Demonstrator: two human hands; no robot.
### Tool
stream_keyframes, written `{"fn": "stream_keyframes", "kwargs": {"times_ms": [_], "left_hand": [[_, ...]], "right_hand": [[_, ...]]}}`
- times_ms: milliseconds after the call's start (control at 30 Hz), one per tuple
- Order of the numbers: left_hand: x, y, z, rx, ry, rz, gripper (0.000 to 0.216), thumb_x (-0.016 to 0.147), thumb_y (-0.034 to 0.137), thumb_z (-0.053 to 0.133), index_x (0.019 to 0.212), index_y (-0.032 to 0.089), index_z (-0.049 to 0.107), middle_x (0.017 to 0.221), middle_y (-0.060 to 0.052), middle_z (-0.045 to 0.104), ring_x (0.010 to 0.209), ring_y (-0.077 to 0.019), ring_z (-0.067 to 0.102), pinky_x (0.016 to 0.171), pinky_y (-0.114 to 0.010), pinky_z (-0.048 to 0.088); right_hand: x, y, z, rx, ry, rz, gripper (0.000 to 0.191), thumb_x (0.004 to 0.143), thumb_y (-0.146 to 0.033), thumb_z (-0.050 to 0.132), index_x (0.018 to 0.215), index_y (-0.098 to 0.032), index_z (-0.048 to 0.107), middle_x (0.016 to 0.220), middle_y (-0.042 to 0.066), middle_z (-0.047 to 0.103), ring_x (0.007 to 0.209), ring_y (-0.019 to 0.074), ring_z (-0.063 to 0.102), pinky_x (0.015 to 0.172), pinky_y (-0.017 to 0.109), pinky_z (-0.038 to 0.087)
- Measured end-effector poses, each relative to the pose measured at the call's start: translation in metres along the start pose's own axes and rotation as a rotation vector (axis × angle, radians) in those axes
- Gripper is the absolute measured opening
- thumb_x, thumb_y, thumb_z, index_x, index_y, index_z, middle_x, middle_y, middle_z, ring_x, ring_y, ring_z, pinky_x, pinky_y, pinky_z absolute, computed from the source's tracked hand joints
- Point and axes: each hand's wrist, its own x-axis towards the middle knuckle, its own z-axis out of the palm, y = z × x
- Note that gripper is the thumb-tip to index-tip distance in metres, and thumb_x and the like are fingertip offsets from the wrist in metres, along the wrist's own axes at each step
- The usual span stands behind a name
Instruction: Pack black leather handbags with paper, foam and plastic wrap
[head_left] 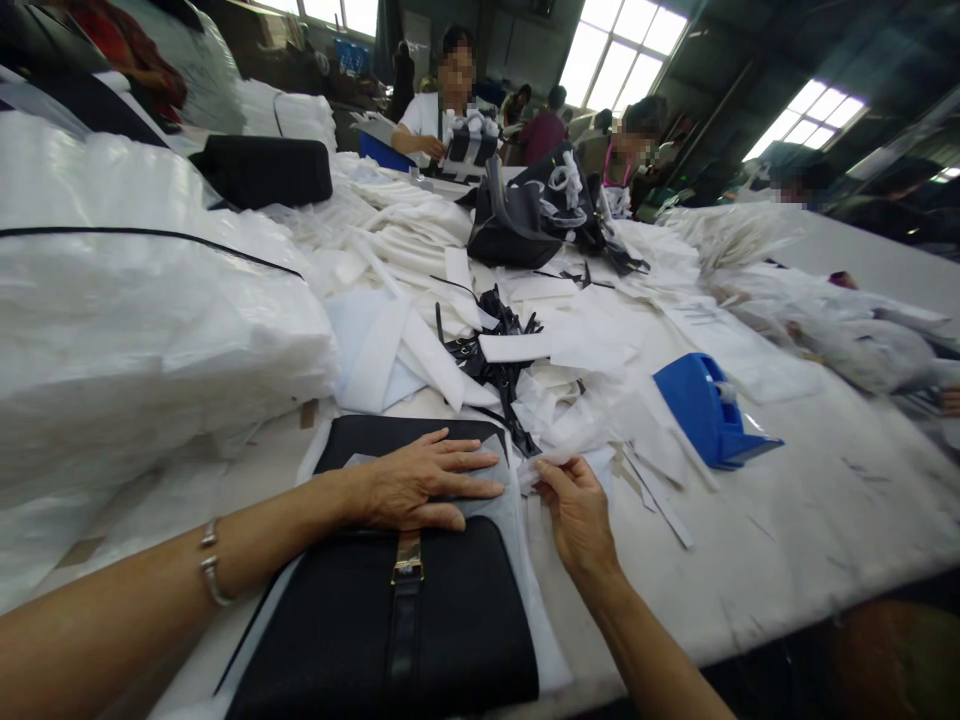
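A black handbag [465, 610] with a buckled strap [407, 600] lies flat in front of me on a sheet of white foam [551, 655]. My left hand [427, 480] rests flat across its upper part, fingers stretched out, over a piece of thin translucent tissue paper [491, 505]. Just beyond the bag's right edge, my right hand [577, 505] pinches thin white tissue between thumb and fingers. Black straps [506, 365] with small buckles are heaped past the bag, among crumpled tissue [562, 410].
Large stacks of white wrapped packing [150, 330] rise at the left. A blue tape dispenser [697, 405] stands to the right on the white table [757, 530]. Further back are black bags [517, 215], loose foam sheets [397, 220] and people at work, one person [450, 110] handling a bag.
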Motion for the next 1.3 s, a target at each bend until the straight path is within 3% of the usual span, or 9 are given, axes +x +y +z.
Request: {"fn": "stream_keyframes", "kwargs": {"times_ms": [200, 400, 667, 800, 900, 1033, 1133, 1200, 1300], "left_hand": [[0.0, -0.001, 0.001, 0.013, -0.042, -0.033, 0.055, 0.096, 0.057, 0.042, 0.148, 0.041, 0.033, 0.161, -0.001, 0.024, 0.148, -0.0326, 0.019, 0.118, -0.056, 0.009], [-0.001, 0.0, 0.0, 0.007, -0.015, -0.016, 0.055, 0.096, 0.056, 0.043, 0.148, 0.039, 0.036, 0.16, -0.002, 0.027, 0.148, -0.031, 0.02, 0.119, -0.054, 0.009], [0.0, -0.001, 0.0, 0.004, -0.005, -0.017, 0.054, 0.096, 0.054, 0.046, 0.147, 0.038, 0.038, 0.159, -0.003, 0.028, 0.147, -0.032, 0.022, 0.119, -0.055, 0.01], [0.0, -0.001, 0.0, -0.005, 0.01, -0.005, 0.053, 0.096, 0.054, 0.046, 0.146, 0.038, 0.039, 0.159, -0.003, 0.029, 0.147, -0.0316, 0.022, 0.119, -0.054, 0.01], [0.0, -0.001, 0.0, -0.003, 0.015, 0.004, 0.053, 0.096, 0.053, 0.046, 0.146, 0.037, 0.04, 0.158, -0.003, 0.03, 0.147, -0.031, 0.022, 0.119, -0.053, 0.011], [-0.001, -0.002, 0.002, 0.001, 0.012, 0.0, 0.054, 0.096, 0.054, 0.045, 0.147, 0.039, 0.038, 0.159, -0.002, 0.028, 0.147, -0.0305, 0.023, 0.119, -0.053, 0.012], [-0.001, -0.004, 0.003, 0.005, 0.004, -0.009, 0.054, 0.096, 0.055, 0.044, 0.147, 0.04, 0.036, 0.16, -0.001, 0.027, 0.147, -0.0308, 0.022, 0.119, -0.053, 0.012], [-0.001, -0.004, 0.004, 0.013, -0.002, -0.01, 0.054, 0.096, 0.056, 0.043, 0.148, 0.04, 0.035, 0.16, -0.001, 0.026, 0.147, -0.0313, 0.021, 0.119, -0.053, 0.012], [0.0, -0.006, 0.005, 0.026, -0.009, -0.009, 0.054, 0.096, 0.057, 0.042, 0.148, 0.041, 0.035, 0.16, -0.001, 0.026, 0.147, -0.0314, 0.021, 0.118, -0.054, 0.011]], "right_hand": [[0.011, -0.004, 0.008, 0.006, 0.025, -0.042, 0.023, 0.066, -0.031, 0.08, 0.072, -0.019, 0.06, 0.066, -0.006, 0.06, 0.059, 0.009, 0.053, 0.058, 0.02, 0.047], [0.023, -0.019, 0.005, 0.042, 0.076, -0.114, 0.03, 0.057, -0.027, 0.083, 0.071, -0.021, 0.057, 0.069, -0.005, 0.064, 0.064, 0.0121, 0.061, 0.064, 0.024, 0.053], [0.036, -0.047, -0.012, 0.111, 0.137, -0.218, 0.03, 0.058, -0.033, 0.089, 0.074, -0.02, 0.067, 0.069, -0.005, 0.065, 0.063, 0.0093, 0.061, 0.063, 0.022, 0.055], [0.036, -0.064, -0.035, -0.112, 0.033, -0.149, 0.04, 0.065, -0.051, 0.082, 0.082, -0.016, 0.075, 0.072, 0.002, 0.07, 0.063, 0.0126, 0.064, 0.058, 0.025, 0.057], [0.036, -0.073, -0.052, -0.354, -0.04, -0.08, 0.048, 0.061, -0.052, 0.085, 0.084, -0.012, 0.076, 0.068, 0.005, 0.071, 0.059, 0.0167, 0.066, 0.056, 0.029, 0.06], [0.039, -0.089, -0.07, -0.641, 0.118, -0.191, 0.042, 0.064, -0.052, 0.082, 0.081, -0.014, 0.074, 0.051, 0.0, 0.063, 0.043, 0.0149, 0.058, 0.038, 0.025, 0.049], [0.041, -0.102, -0.077, -0.849, 0.166, -0.268, 0.039, 0.072, -0.053, 0.075, 0.061, -0.017, 0.068, 0.047, 0.0, 0.06, 0.04, 0.0139, 0.056, 0.036, 0.023, 0.044], [0.042, -0.106, -0.08, -0.82, 0.168, -0.293, 0.043, 0.071, -0.052, 0.076, 0.05, -0.018, 0.06, 0.041, -0.001, 0.054, 0.037, 0.0121, 0.052, 0.036, 0.022, 0.041], [0.04, -0.1, -0.076, -0.505, 0.122, -0.258, 0.046, 0.066, -0.06, 0.078, 0.055, -0.02, 0.06, 0.044, -0.003, 0.054, 0.04, 0.0123, 0.053, 0.04, 0.025, 0.047]]}}
